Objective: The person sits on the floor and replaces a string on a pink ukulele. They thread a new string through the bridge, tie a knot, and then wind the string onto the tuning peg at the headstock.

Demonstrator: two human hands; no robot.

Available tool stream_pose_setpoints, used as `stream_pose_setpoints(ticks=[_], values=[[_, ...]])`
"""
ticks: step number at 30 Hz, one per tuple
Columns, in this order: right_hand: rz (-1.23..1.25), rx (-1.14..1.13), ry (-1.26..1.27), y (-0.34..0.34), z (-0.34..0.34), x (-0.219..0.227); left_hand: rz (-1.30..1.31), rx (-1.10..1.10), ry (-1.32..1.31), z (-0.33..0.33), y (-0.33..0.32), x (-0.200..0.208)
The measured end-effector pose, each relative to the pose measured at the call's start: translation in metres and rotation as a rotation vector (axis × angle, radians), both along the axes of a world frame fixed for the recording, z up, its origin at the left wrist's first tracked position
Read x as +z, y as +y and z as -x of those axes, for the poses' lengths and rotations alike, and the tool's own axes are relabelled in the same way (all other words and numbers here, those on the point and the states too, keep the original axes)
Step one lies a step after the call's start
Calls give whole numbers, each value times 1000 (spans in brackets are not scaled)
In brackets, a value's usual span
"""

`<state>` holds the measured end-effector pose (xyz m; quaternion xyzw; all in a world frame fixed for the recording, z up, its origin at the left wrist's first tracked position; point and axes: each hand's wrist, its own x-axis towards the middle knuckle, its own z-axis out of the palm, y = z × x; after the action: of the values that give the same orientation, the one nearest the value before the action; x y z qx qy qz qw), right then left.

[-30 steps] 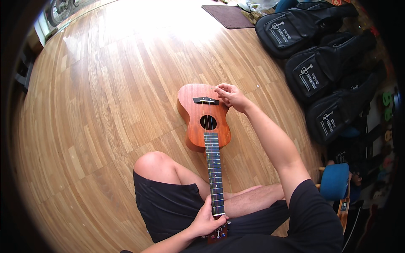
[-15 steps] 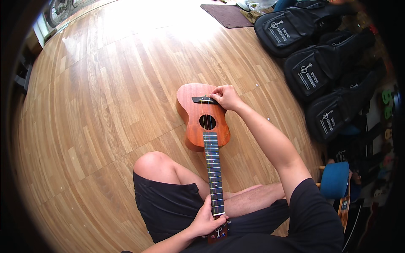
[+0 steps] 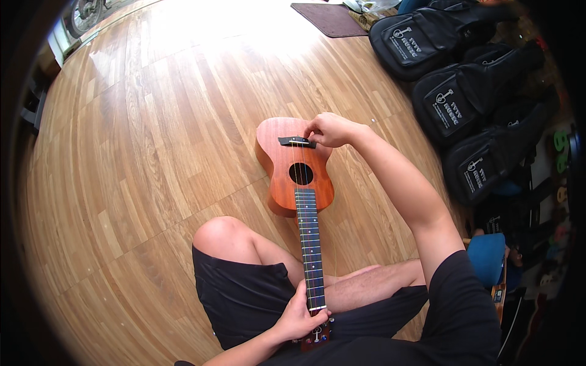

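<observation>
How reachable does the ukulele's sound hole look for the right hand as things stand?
Probably yes: the right hand is at the nearby bridge, and nothing seems to block the sound hole except the strings, which cross it.

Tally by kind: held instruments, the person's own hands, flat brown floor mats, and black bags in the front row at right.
Ukulele: 1
Hands (left hand, right hand): 2
Brown mat: 1
Front-row black bags (top bag, middle bag, bottom bag): 3
Total: 7
</observation>
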<state>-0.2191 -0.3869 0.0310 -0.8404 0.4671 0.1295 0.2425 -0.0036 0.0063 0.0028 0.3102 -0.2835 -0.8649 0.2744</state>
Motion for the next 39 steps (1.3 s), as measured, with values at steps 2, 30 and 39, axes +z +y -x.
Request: stream_pose_setpoints(ticks=[2, 30, 39], values=[[28, 32, 71, -1, -6, 4, 9, -1, -2, -1, -1, 1], [-843, -813, -357, 232, 62, 6, -3, 44, 25, -1, 2, 1], [-831, -868, -544, 306, 28, -59, 31, 2, -95, -2, -3, 13]])
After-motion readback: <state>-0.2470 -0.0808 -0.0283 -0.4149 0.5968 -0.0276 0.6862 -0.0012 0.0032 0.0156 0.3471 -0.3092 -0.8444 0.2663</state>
